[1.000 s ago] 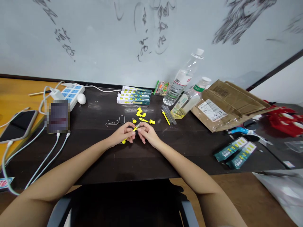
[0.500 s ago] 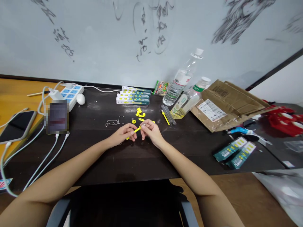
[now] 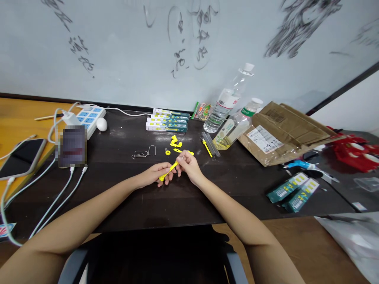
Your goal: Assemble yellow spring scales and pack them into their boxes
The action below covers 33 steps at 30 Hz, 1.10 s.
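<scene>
Above the dark counter [image 3: 124,197], left hand [image 3: 154,175] now grips the yellow pen barrel [image 3: 168,170] lower, while right hand [image 3: 189,167] pinches its tip.

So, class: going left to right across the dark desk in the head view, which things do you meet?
Phone → white power strip → paper clips → left hand holding the yellow pen barrel → right hand → clear water bottle → cardboard package → red toy.

The left hand [image 3: 156,174] has slid down the yellow pen [image 3: 168,170].
</scene>
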Tool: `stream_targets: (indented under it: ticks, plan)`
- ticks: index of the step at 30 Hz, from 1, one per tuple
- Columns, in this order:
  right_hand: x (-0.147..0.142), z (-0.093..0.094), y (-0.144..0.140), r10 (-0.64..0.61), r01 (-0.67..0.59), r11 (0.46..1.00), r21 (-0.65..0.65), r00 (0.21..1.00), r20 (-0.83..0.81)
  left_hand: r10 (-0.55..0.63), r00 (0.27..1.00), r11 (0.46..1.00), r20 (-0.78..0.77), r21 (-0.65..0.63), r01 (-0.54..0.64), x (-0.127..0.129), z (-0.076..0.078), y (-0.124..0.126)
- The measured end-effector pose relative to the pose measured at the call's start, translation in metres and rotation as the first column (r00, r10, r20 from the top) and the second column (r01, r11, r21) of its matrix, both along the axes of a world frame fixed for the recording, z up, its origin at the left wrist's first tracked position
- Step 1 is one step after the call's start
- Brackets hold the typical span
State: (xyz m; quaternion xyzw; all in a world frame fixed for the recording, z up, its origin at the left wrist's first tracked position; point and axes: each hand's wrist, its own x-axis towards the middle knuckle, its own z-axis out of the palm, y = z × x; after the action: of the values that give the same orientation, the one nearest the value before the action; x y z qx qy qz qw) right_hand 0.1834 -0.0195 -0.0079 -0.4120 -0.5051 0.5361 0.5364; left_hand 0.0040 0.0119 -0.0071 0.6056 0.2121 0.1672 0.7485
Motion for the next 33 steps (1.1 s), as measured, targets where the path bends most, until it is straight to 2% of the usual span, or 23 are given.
stream_targets:
  ticks: [6,16,24,27,31,33]
  plan:
    - [0.0007,0.0010,0.0007,0.000,-0.001,1.000,-0.023,0.998,-0.062,0.017,0.999,1.000,0.031,0.024,-0.018,-0.0014,-0.0029,0.0026]
    - [0.0027,0.0002,0.0034,-0.094,0.094,0.996,-0.002,0.995,-0.041,0.031,0.999,0.993,0.021,0.113,-0.034,-0.0017,-0.0085,0.0050]
    - [0.0097,0.0003,0.0065,-0.159,0.161,0.986,0.033,0.986,-0.056,0.059,0.998,0.991,0.034,0.119,-0.062,-0.0011,-0.0092,0.0060]
    - [0.0078,-0.0006,0.0064,-0.139,0.141,0.989,0.037,0.989,-0.049,0.065,0.997,0.989,0.046,0.130,-0.070,-0.0012,-0.0104,0.0066]
    - [0.0053,-0.0035,0.0066,-0.030,0.030,1.000,0.008,1.000,0.006,0.062,0.997,0.987,0.039,0.146,-0.067,-0.0016,-0.0103,0.0061]
    - [0.0057,-0.0043,0.0069,-0.021,0.021,1.000,-0.001,1.000,0.021,0.057,0.998,0.988,0.041,0.142,-0.062,-0.0015,-0.0095,0.0057]
